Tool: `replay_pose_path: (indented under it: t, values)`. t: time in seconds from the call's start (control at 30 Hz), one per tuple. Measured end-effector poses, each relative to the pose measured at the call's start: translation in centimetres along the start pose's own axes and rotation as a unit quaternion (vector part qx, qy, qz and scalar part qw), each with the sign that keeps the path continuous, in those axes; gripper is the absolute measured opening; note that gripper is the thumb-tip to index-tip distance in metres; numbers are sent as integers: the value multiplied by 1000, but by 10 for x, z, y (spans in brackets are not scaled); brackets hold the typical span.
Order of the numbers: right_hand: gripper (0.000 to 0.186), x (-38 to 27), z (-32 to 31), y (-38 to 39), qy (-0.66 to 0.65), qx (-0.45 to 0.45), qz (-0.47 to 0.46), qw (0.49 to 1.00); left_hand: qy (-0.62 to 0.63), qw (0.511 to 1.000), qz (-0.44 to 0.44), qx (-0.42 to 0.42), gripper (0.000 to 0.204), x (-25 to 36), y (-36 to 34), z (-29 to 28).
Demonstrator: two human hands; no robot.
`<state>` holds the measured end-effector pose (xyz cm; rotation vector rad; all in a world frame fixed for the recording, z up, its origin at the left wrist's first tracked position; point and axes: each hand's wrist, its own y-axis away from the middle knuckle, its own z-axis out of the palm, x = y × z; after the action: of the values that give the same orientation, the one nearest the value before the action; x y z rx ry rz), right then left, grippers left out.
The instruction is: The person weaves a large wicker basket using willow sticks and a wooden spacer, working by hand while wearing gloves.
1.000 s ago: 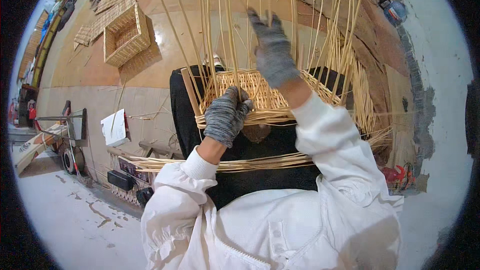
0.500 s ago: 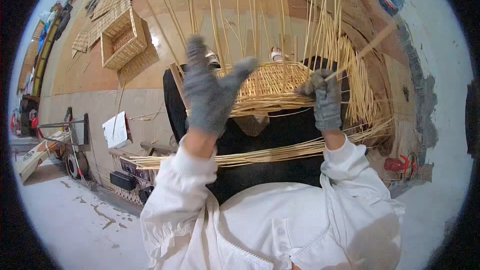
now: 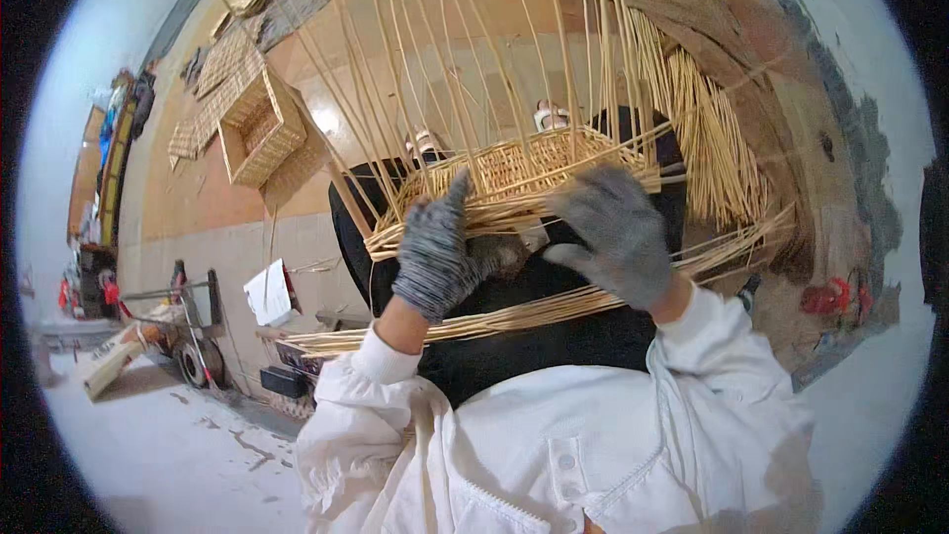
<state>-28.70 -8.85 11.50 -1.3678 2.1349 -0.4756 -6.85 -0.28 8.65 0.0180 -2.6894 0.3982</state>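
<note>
An unfinished wicker basket (image 3: pixel 529 160) rests on my black-covered lap, with long upright willow rods (image 3: pixel 499 69) rising from its edges. My left hand (image 3: pixel 435 255), in a grey striped glove, grips the near woven edge; its index finger points up against the weave and its thumb lies along the near side. At the right part of that same edge is my right hand (image 3: pixel 621 237), also gloved and slightly blurred. Its fingers are stretched out over the rods, with the thumb apart. A bundle of loose rods (image 3: pixel 534 316) lies across my lap, nearer to me than the basket.
A pile of willow rods (image 3: pixel 717 148) lies right of the basket. At the far left stands a finished rectangular wicker basket (image 3: pixel 262 129). White paper (image 3: pixel 270 295) and a small wheeled metal frame (image 3: pixel 193 361) are on the left floor. A red object (image 3: pixel 835 299) sits at the right.
My left hand has come down from above the basket onto its near edge. My right hand has let go of a rod and opened out, moving slightly left and down. The view has shifted.
</note>
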Motion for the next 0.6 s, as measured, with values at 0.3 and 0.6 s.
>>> replay_pose_path:
  t: [0.3, 0.6]
  values:
    - [59, 33, 88, 12, 111, -58, -1, 992, -143, 988, 54, -9, 54, -20, 1, 46]
    - [61, -11, 29, 72, -120, -337, 50, 932, -2, 1000, 4, 2, 82, -33, 137, -38]
